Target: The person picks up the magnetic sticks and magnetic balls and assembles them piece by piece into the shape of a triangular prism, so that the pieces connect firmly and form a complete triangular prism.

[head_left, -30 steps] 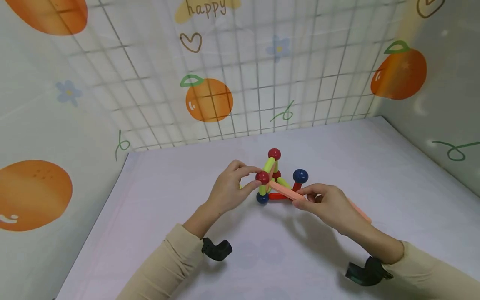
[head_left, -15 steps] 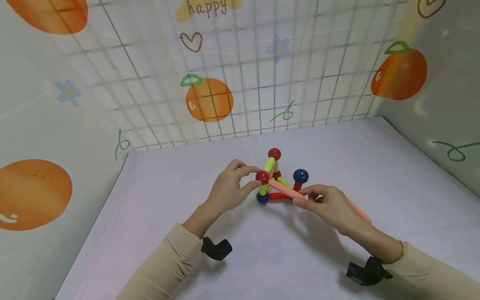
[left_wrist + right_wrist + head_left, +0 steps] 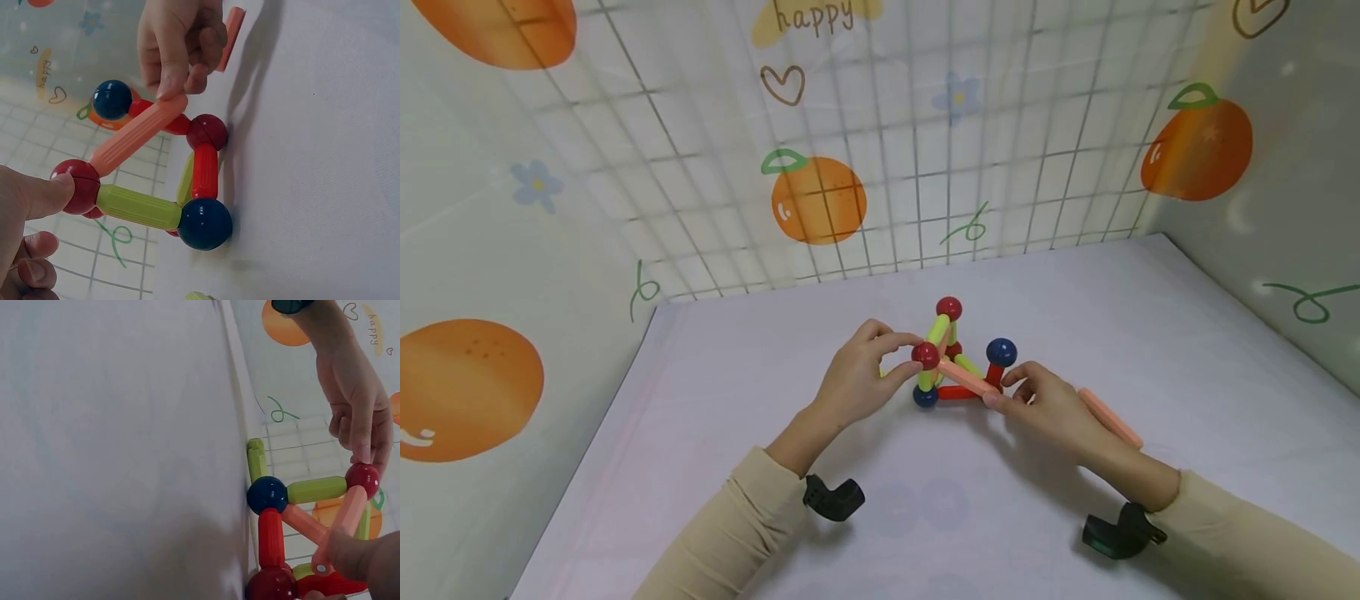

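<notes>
A frame of magnetic sticks and balls stands on the table. My left hand point(image 3: 863, 371) pinches the red ball point(image 3: 926, 356) at its upper near corner. From that ball a salmon stick point(image 3: 964, 377) slopes to the right, its far end unattached in the right wrist view. My right hand point(image 3: 1051, 410) touches that end with the thumb point(image 3: 172, 75); the index finger is apart from it. A yellow-green stick point(image 3: 139, 206) joins the held ball to a blue ball point(image 3: 205, 224). A red stick point(image 3: 205, 170) runs on to a dark red ball point(image 3: 207, 132).
Another blue ball point(image 3: 1002, 352) tops a short red stick at the right. A red ball point(image 3: 949, 308) forms the far peak. One loose salmon stick point(image 3: 1111, 418) lies behind the right hand. Part of a yellow-green stick point(image 3: 256, 459) shows beyond the near blue ball.
My right hand has shifted slightly left and its index finger has lifted off the salmon stick. The stick's free end has swung a little toward the frame. My left hand stays put.
</notes>
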Tool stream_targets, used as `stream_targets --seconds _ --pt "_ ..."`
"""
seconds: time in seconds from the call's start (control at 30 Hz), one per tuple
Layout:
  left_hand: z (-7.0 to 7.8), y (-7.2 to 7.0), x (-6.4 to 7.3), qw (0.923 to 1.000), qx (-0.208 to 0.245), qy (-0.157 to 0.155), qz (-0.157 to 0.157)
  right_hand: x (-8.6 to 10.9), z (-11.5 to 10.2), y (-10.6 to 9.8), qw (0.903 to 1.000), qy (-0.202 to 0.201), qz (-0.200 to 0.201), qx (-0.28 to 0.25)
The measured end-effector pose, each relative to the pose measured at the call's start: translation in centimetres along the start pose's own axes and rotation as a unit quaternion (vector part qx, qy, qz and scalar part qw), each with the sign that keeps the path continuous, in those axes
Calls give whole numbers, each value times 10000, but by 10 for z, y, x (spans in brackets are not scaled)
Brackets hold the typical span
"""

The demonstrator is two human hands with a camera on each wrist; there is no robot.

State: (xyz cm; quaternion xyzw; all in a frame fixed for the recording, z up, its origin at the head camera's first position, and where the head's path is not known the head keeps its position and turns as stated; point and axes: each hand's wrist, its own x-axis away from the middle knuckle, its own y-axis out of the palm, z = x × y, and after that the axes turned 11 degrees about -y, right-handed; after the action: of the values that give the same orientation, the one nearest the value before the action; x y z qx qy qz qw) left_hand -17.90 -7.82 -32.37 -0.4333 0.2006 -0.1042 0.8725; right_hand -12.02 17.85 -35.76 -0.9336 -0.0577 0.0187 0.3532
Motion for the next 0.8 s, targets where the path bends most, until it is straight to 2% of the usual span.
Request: stream_targets --seconds 0.4,0.8 --pt "0 0 0 10000 24 58 24 -12 5 8 9999 -43 -30 120" --pt "-2 0 -1 10000 22 -29 5 -20 6 12 9998 -94 6 177"
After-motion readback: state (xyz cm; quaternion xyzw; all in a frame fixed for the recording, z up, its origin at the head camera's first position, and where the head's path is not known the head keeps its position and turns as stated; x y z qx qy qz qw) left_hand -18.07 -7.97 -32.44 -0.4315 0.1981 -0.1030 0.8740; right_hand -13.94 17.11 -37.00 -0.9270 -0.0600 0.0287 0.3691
